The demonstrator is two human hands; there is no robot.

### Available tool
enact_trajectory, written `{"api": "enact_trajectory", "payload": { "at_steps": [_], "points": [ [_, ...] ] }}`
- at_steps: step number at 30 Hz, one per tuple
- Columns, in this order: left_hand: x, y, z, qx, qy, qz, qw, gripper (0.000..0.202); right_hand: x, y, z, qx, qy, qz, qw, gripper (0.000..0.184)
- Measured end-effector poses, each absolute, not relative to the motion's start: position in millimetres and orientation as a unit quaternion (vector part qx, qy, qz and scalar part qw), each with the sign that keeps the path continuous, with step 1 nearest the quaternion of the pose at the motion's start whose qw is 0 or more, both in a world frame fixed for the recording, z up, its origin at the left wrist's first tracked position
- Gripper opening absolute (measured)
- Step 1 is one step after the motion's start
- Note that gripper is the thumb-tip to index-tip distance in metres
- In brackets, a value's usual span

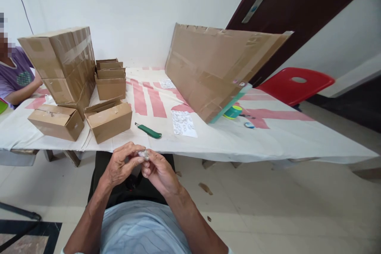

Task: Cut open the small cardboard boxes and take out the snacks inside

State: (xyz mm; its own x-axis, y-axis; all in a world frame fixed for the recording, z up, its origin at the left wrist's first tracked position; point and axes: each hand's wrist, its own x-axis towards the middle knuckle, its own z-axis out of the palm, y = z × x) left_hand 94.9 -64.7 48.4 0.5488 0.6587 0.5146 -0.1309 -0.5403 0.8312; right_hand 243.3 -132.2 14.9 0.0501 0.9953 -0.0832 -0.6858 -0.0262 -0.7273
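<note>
The light is bright and soft all over, and shadows are faint. Straight lines bend near 3 and 9 o'clock.

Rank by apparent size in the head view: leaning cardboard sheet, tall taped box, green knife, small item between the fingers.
1. leaning cardboard sheet
2. tall taped box
3. green knife
4. small item, pinched between left hand and right hand; it looks smallest though nearest the camera.

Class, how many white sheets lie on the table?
2: a near sheet beside the green cutter, and a far sheet by the leaning cardboard panel. Others may be hidden behind the boxes.
</note>
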Motion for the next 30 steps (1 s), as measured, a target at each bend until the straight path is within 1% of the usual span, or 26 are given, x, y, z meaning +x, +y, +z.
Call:
{"api": "enact_trajectory", "payload": {
  "at_steps": [3,5,8,11,14,16,21,24,27,28,30],
  "points": [
    [96,-64,49,0.745,0.177,0.454,0.454,0.022,242,-133,15,-0.317,-0.259,0.64,0.65,0.041],
    [98,-65,47,0.735,0.178,0.459,0.466,0.025,241,-134,14,-0.318,-0.271,0.631,0.654,0.043],
    [99,-66,42,0.723,0.2,0.455,0.481,0.031,239,-135,13,-0.32,-0.298,0.613,0.657,0.05],
    [98,-67,41,0.728,0.222,0.442,0.475,0.034,241,-135,12,-0.349,-0.337,0.575,0.659,0.048],
    [95,-69,45,0.754,0.235,0.418,0.45,0.029,244,-134,13,-0.393,-0.37,0.516,0.665,0.045],
    [95,-69,48,0.767,0.237,0.41,0.433,0.029,245,-133,16,-0.421,-0.398,0.475,0.662,0.044],
    [98,-66,49,0.76,0.229,0.433,0.426,0.029,244,-135,24,-0.474,-0.455,0.379,0.652,0.034],
    [98,-65,47,0.762,0.212,0.422,0.444,0.03,245,-135,25,-0.49,-0.492,0.324,0.642,0.029],
    [96,-67,45,0.744,0.221,0.423,0.468,0.031,249,-136,24,-0.518,-0.529,0.226,0.633,0.02],
    [95,-68,44,0.732,0.226,0.422,0.484,0.033,251,-136,23,-0.526,-0.537,0.19,0.632,0.017],
    [95,-69,43,0.705,0.229,0.411,0.531,0.044,253,-136,23,-0.528,-0.552,0.132,0.632,0.015]
  ]
}}
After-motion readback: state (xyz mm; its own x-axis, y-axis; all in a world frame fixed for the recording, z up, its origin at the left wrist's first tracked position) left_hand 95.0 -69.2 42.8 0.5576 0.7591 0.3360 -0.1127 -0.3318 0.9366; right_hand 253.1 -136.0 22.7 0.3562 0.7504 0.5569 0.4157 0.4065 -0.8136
